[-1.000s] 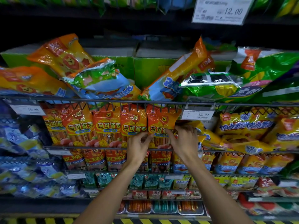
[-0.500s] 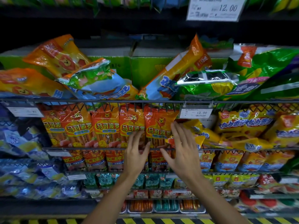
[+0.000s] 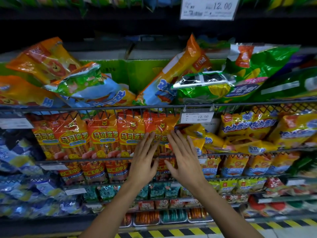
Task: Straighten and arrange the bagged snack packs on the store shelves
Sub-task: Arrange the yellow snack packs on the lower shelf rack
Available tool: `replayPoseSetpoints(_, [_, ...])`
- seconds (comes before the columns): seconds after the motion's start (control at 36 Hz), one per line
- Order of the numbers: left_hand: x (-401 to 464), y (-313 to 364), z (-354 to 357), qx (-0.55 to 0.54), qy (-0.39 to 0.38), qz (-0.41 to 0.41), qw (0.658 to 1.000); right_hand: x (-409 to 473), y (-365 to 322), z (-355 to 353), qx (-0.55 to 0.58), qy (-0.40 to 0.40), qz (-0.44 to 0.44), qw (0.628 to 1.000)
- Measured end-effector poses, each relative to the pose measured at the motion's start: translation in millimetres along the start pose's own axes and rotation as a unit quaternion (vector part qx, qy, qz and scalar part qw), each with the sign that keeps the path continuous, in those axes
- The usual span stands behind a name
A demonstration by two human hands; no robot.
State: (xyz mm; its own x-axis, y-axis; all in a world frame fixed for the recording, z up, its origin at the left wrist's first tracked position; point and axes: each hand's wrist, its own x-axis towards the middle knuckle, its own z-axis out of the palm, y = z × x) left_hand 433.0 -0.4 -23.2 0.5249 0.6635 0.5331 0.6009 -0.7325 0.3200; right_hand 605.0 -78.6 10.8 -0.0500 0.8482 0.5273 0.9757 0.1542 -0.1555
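A row of upright orange sausage packs (image 3: 104, 134) stands behind the wire rail (image 3: 85, 159) of the middle shelf. Both my hands are raised side by side in front of the rightmost pack (image 3: 162, 127) in that row. My left hand (image 3: 145, 158) has straight spread fingers whose tips reach the pack's lower left. My right hand (image 3: 184, 157) is also flat and spread, its fingertips at the pack's right edge beside slumped yellow packs (image 3: 202, 136). Neither hand grips anything.
The upper shelf holds tumbled orange, blue and green bags (image 3: 89, 85) in front of green cartons (image 3: 137, 73). Yellow packs (image 3: 248, 127) fill the right side. A 12.00 price tag (image 3: 197, 116) hangs on the upper rail. Lower shelves carry small packs (image 3: 154, 189); blue bags (image 3: 15, 152) sit left.
A second ago both hands pinched the rightmost orange pack near its bottom. They have let go, opened flat and drawn back slightly toward me, with fingers now spread.
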Motion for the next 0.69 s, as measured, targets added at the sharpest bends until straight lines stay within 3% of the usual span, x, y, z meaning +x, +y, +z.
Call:
replayPoseSetpoints(0.14, [-4, 7, 9, -0.032, 0.014, -0.003, 0.999, -40, 31, -18, 0.050, 0.099, 0.022, 0.994])
replayPoseSetpoints(0.19, [-6, 18, 9, -0.074, -0.017, -0.042, 0.996, -59, 47, -21, 0.107, 0.115, 0.106, 0.982])
replayPoseSetpoints(0.28, [-4, 31, 18, -0.178, -0.084, -0.163, 0.967, -73, 69, -26, 0.205, 0.108, 0.249, 0.940])
replayPoseSetpoints(0.33, [3, 38, 24, -0.220, -0.100, -0.193, 0.951, -74, 86, -26, 0.229, 0.108, 0.291, 0.923])
replayPoseSetpoints(0.44, [13, 55, 29, -0.262, -0.058, -0.208, 0.941, -66, 110, -30, 0.193, 0.086, 0.278, 0.937])
replayPoseSetpoints(0.56, [16, 60, 33, -0.270, -0.031, -0.214, 0.938, -53, 102, -39, 0.249, 0.022, 0.220, 0.943])
replayPoseSetpoints(0.69, [20, 64, 35, -0.255, 0.005, -0.217, 0.942, -45, 99, -21, 0.194, -0.044, 0.195, 0.960])
